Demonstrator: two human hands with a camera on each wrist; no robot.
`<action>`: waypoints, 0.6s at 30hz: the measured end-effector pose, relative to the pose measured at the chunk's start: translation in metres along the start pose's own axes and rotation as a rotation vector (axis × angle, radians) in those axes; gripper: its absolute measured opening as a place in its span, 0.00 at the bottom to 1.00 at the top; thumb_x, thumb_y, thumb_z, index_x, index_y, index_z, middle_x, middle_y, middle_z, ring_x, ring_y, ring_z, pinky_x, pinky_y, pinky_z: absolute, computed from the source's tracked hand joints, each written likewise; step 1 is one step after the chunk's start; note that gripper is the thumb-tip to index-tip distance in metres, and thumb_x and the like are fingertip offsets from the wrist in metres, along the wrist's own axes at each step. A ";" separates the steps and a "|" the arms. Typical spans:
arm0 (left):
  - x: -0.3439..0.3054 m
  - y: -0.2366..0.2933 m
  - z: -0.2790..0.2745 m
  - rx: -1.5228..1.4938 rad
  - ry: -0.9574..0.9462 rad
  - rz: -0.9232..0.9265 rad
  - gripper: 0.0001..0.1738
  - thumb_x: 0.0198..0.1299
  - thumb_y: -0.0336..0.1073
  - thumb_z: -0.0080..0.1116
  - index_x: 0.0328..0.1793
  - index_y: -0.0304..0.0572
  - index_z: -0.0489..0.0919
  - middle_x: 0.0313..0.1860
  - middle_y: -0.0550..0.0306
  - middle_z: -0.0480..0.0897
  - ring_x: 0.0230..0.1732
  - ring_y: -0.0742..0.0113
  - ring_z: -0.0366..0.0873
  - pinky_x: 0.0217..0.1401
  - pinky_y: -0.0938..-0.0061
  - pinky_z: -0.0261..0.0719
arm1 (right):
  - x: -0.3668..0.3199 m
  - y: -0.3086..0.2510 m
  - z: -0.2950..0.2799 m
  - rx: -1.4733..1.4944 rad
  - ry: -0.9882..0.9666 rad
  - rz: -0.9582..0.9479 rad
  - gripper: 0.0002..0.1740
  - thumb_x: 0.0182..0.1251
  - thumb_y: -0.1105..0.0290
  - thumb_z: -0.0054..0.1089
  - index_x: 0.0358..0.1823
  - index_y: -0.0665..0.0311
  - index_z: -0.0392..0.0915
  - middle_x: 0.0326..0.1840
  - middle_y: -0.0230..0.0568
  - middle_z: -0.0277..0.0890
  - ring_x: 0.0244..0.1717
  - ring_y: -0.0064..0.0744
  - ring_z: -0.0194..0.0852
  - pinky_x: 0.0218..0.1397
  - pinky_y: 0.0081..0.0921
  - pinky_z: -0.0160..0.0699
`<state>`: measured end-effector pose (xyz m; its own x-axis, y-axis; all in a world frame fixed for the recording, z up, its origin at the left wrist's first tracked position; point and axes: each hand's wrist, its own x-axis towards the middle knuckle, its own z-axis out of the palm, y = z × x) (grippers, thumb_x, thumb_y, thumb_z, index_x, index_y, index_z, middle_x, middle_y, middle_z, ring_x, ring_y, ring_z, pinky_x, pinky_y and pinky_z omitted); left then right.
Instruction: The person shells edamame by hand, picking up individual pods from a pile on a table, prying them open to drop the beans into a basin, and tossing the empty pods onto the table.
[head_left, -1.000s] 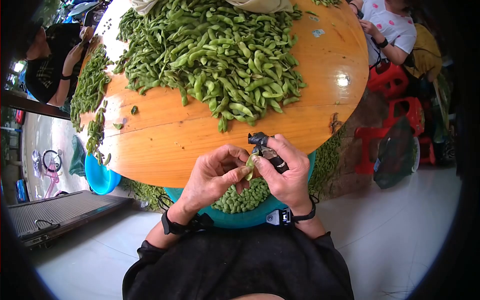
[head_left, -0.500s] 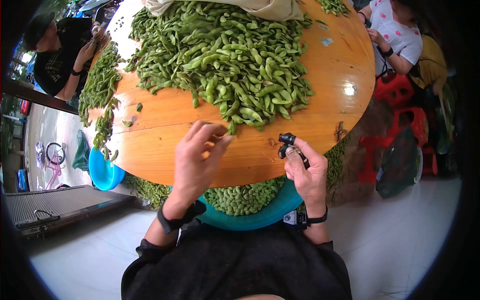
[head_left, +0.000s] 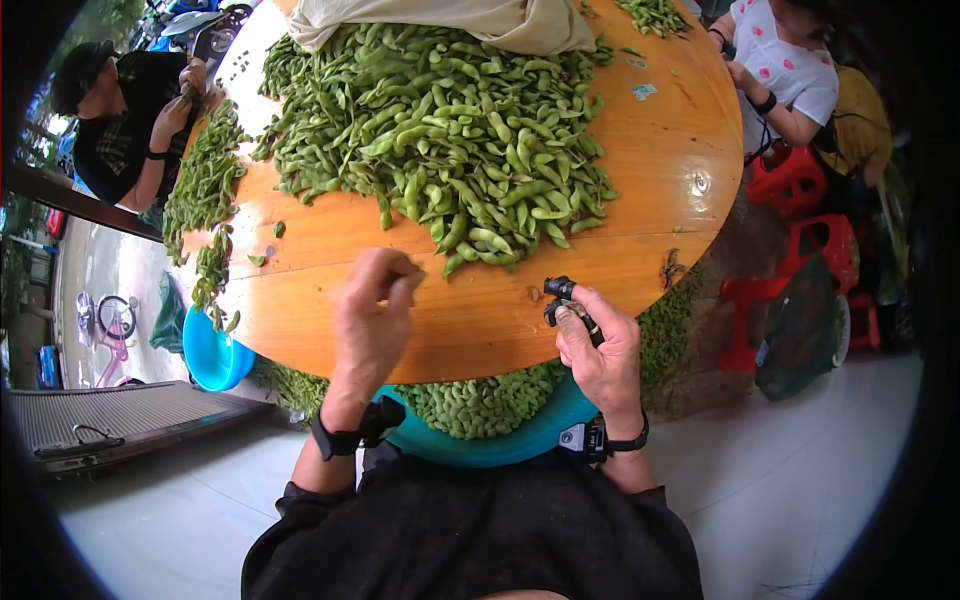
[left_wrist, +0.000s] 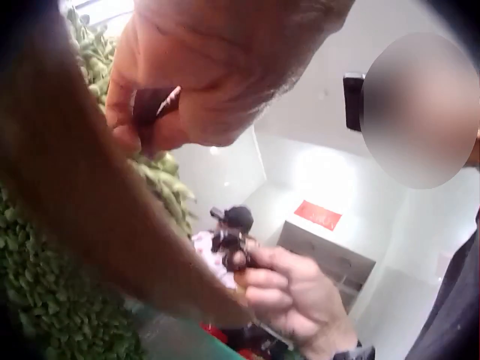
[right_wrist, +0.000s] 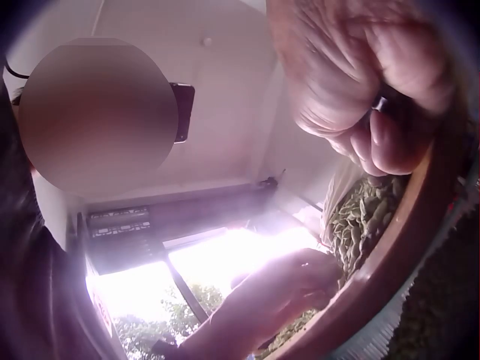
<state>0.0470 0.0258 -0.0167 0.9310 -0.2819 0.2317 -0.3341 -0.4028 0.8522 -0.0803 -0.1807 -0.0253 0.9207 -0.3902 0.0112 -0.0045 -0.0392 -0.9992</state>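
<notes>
My left hand (head_left: 375, 310), blurred, hovers over the near part of the table with its fingers curled in and thumb close to the forefinger. I cannot tell whether something small lies between these fingertips. My right hand (head_left: 603, 350) is held near the table's front edge, fingers bent, with black wrappings (head_left: 560, 289) on its fingers and the thumb against them; no pod shows in it. Beyond both hands spreads a large heap of green soybean pods (head_left: 440, 150). Below them, shelled green beans (head_left: 480, 402) fill a teal basin (head_left: 505, 452) on my lap side.
The round wooden table (head_left: 680, 160) carries a pale cloth sack (head_left: 450, 18) at the back and a strip of pods (head_left: 205, 190) at left. A blue basin (head_left: 218, 355) stands beyond its left edge. Red stools (head_left: 795, 185) and two other people are around it.
A second ago both hands worked together on one pod above the basin. They have since parted: the left went forward, then back to the left; the right drew aside to the right.
</notes>
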 end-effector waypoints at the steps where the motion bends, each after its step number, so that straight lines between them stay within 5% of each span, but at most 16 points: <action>1: 0.001 -0.004 -0.011 -0.206 0.054 -0.038 0.05 0.61 0.19 0.59 0.39 0.34 0.76 0.31 0.56 0.80 0.25 0.73 0.76 0.27 0.78 0.74 | 0.000 0.000 -0.001 -0.032 -0.006 -0.014 0.14 0.71 0.74 0.60 0.54 0.74 0.78 0.32 0.34 0.75 0.22 0.16 0.69 0.25 0.17 0.67; 4: 0.016 -0.027 -0.049 -0.620 0.326 -0.113 0.03 0.65 0.22 0.58 0.41 0.37 0.76 0.32 0.58 0.80 0.25 0.76 0.73 0.23 0.83 0.68 | 0.001 0.002 -0.002 -0.069 -0.011 -0.032 0.14 0.70 0.75 0.60 0.54 0.73 0.79 0.32 0.35 0.76 0.22 0.16 0.68 0.25 0.18 0.67; 8: 0.013 -0.028 -0.068 -0.742 0.355 -0.169 0.02 0.67 0.24 0.57 0.42 0.39 0.77 0.33 0.58 0.80 0.26 0.76 0.74 0.22 0.82 0.66 | 0.001 -0.002 -0.001 -0.100 -0.025 -0.028 0.14 0.69 0.75 0.60 0.53 0.74 0.78 0.32 0.37 0.76 0.23 0.18 0.69 0.27 0.18 0.68; 11: -0.007 -0.007 -0.035 -0.851 0.063 -0.282 0.03 0.68 0.24 0.56 0.42 0.40 0.77 0.32 0.57 0.80 0.26 0.74 0.75 0.23 0.83 0.68 | 0.005 -0.003 0.002 -0.232 -0.058 -0.170 0.13 0.69 0.77 0.59 0.52 0.74 0.78 0.31 0.38 0.73 0.24 0.22 0.71 0.28 0.20 0.69; 18: -0.033 0.025 0.020 -0.928 -0.356 -0.529 0.05 0.68 0.28 0.60 0.46 0.36 0.78 0.28 0.58 0.82 0.25 0.78 0.76 0.26 0.82 0.74 | -0.011 -0.015 0.026 0.016 -0.188 -0.018 0.13 0.68 0.80 0.57 0.52 0.76 0.77 0.31 0.36 0.71 0.24 0.20 0.71 0.27 0.21 0.70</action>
<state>0.0053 0.0077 -0.0121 0.7787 -0.5600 -0.2830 0.4673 0.2166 0.8572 -0.0806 -0.1518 -0.0116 0.9772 -0.2108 0.0232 0.0173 -0.0296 -0.9994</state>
